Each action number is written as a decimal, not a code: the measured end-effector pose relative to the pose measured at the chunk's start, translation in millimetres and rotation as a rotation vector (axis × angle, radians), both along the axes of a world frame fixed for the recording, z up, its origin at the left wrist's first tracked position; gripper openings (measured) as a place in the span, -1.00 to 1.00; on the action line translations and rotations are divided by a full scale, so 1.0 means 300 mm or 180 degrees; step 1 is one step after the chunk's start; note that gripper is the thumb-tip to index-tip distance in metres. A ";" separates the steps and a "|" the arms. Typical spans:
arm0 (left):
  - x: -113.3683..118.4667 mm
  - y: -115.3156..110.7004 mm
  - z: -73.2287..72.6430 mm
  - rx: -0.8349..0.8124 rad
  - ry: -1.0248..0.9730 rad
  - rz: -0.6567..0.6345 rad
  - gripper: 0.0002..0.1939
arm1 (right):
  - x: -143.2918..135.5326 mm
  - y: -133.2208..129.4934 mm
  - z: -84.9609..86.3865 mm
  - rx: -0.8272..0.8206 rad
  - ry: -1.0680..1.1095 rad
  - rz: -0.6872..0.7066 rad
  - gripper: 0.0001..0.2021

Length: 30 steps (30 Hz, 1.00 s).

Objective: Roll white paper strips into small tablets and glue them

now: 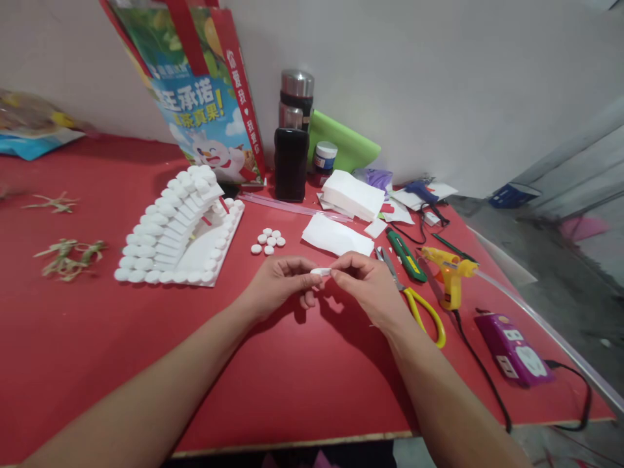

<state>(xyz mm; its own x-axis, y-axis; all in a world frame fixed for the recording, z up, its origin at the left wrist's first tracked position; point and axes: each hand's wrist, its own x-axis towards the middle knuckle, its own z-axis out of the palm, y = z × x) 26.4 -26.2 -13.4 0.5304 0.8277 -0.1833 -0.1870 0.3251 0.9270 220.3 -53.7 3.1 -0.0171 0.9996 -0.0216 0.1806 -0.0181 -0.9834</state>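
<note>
My left hand (pixel 280 283) and my right hand (pixel 370 286) meet above the red table, both closed in a pinch. Between their fingertips is a small white piece (pixel 320 271), seen edge-on, that looks like rolled paper; my fingers hide part of it. Just beyond my left hand lie several small white round pieces (pixel 270 240) in a cluster. A folded strip of white paper (pixel 336 235) lies behind my hands. Left of them stands a white model staircase (pixel 175 234) on a flat base, edged with white rounds. Scissors with yellow handles (pixel 423 315) lie beside my right hand.
On the right are a green cutter knife (pixel 407 255), a yellow glue gun (pixel 449 276) with its cord and a purple power strip (pixel 511 348). A black phone (pixel 291 166), a flask (pixel 297 88) and a printed bag (pixel 195 97) stand at the back. Straw figures (pixel 71 259) lie left.
</note>
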 end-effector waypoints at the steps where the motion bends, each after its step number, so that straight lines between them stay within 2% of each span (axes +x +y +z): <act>1: 0.003 0.000 -0.002 -0.0010 -0.0016 0.0002 -0.76 | -0.002 -0.001 0.003 0.0036 -0.0040 -0.0005 -0.92; 11: 0.029 -0.020 0.015 0.0104 -0.0103 0.0329 -0.76 | -0.026 -0.019 0.024 0.0884 -0.0457 -0.0069 -0.92; 30: 0.028 -0.028 0.010 0.0155 0.0100 0.0591 -0.65 | -0.012 -0.025 0.018 0.1239 -0.0491 0.0306 -0.83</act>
